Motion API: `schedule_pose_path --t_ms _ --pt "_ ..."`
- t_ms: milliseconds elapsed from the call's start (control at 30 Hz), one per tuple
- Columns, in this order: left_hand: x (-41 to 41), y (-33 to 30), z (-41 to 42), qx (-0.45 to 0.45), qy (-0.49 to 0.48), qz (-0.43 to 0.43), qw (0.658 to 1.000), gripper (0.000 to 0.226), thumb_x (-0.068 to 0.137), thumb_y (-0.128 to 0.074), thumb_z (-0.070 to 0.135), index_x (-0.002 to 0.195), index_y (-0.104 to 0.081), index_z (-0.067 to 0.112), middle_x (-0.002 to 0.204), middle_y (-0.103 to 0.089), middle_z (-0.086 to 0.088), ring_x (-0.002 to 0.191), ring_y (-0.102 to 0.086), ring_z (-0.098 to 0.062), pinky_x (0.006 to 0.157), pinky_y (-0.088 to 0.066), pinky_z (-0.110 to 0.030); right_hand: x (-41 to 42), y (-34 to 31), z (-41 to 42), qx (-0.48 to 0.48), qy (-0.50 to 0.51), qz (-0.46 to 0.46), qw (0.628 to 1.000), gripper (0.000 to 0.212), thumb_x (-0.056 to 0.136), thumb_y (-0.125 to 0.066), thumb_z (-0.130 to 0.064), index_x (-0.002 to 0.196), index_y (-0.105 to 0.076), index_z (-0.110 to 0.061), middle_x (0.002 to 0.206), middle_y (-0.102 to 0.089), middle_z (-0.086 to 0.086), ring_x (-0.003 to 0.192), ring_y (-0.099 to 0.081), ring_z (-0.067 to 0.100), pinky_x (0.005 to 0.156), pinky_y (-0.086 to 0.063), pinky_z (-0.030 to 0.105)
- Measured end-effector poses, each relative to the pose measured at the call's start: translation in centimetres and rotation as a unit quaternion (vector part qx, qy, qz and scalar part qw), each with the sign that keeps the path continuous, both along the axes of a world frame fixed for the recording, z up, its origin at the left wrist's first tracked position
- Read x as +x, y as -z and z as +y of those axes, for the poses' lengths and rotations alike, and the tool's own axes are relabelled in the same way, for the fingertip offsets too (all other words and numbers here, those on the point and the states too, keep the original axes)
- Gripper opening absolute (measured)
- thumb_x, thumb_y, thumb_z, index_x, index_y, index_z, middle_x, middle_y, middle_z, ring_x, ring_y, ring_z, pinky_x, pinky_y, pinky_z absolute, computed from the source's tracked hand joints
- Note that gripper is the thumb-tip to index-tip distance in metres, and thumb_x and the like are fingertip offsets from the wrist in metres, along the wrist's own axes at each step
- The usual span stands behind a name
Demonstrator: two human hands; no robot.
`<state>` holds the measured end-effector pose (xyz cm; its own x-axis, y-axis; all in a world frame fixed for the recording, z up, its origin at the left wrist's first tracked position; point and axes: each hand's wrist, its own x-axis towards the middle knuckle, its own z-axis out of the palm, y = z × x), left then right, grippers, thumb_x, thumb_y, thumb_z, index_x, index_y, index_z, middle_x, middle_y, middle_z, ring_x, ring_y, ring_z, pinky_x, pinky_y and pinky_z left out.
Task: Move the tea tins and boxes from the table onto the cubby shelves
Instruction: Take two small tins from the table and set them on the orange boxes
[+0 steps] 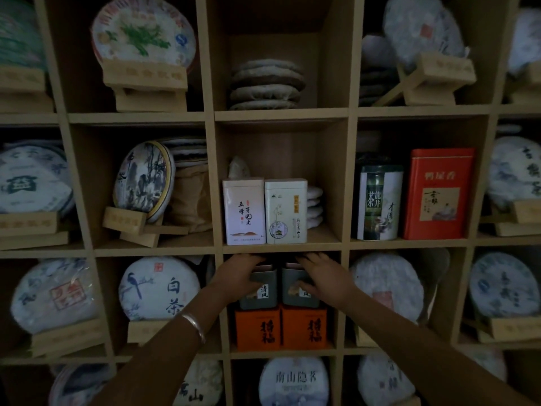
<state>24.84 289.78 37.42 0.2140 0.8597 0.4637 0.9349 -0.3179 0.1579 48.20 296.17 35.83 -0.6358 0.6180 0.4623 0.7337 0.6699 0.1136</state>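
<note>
Left hand (pixel 238 275) grips the left grey tin (pixel 259 290), fingers curled over its top edge and upper face. Right hand (pixel 325 281) grips the right grey tin (pixel 298 291) likewise, thumb across the front. Silver bangle (pixel 194 326) on the left wrist.

Both tins stand side by side, touching or nearly so, each on top of an orange box (pixel 257 329), (pixel 304 328), in the middle cubby (pixel 282 348) one row below the white tin (pixel 244 212) and cream tin (pixel 286 210).

Judgement: placement step, close to finished for this pair. The table is out of view; what remains there cannot be told.

Risks: headroom under the shelf board above looks tight, so knuckles or tin lids may catch on it. The grey tins look narrower than the boxes beneath; set too far forward or tilted, one could slide off on release. Light is dim, which makes alignment harder to judge.
</note>
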Motion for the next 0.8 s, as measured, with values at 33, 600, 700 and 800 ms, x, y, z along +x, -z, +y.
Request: schedule_pose_path --t_ms 33,600,700,800 --pt "0.0 -0.12 0.01 -0.007 0.004 -0.003 1.0 0.053 0.08 -0.072 0.023 0.13 -0.056 0.021 0.133 -0.058 0.001 0.123 -0.052 -0.016 0.098 -0.048 -0.038 -0.02 -0.07 -0.03 -0.014 -0.006 0.011 1.0 0.061 0.091 -0.057 -0.037 0.145 -0.036 -0.019 0.147 -0.04 0.002 0.13 -0.039 0.023 0.1 -0.041 0.034" --pt "-0.08 0.35 0.31 -0.019 0.01 -0.032 0.999 0.057 0.082 -0.073 0.02 0.135 -0.051 0.017 0.137 -0.055 -0.003 0.128 -0.048 -0.018 0.104 -0.043 -0.038 0.19 -0.95 0.25 -0.046 -0.017 0.013 0.999 0.061 0.089 -0.06 -0.038 0.143 -0.039 -0.019 0.143 -0.045 0.006 0.125 -0.045 0.027 0.099 -0.043 0.035" --pt "-0.19 0.38 0.35 -0.015 0.019 -0.042 0.999 0.057 0.082 -0.071 0.018 0.135 -0.051 0.015 0.136 -0.055 -0.004 0.127 -0.049 -0.019 0.104 -0.044 -0.037 0.14 -0.86 0.19 -0.042 -0.018 0.016 0.999 0.061 0.088 -0.06 -0.038 0.142 -0.041 -0.017 0.143 -0.046 0.006 0.125 -0.046 0.027 0.098 -0.042 0.034" --pt "-0.14 0.35 0.38 -0.011 0.029 -0.054 0.998 0.053 0.081 -0.07 0.015 0.132 -0.054 0.016 0.133 -0.058 -0.005 0.124 -0.052 -0.018 0.101 -0.046 -0.036 0.17 -0.85 0.28 -0.048 -0.024 0.024 0.998 0.062 0.087 -0.061 -0.038 0.142 -0.042 -0.017 0.143 -0.047 0.006 0.126 -0.046 0.026 0.1 -0.042 0.034"
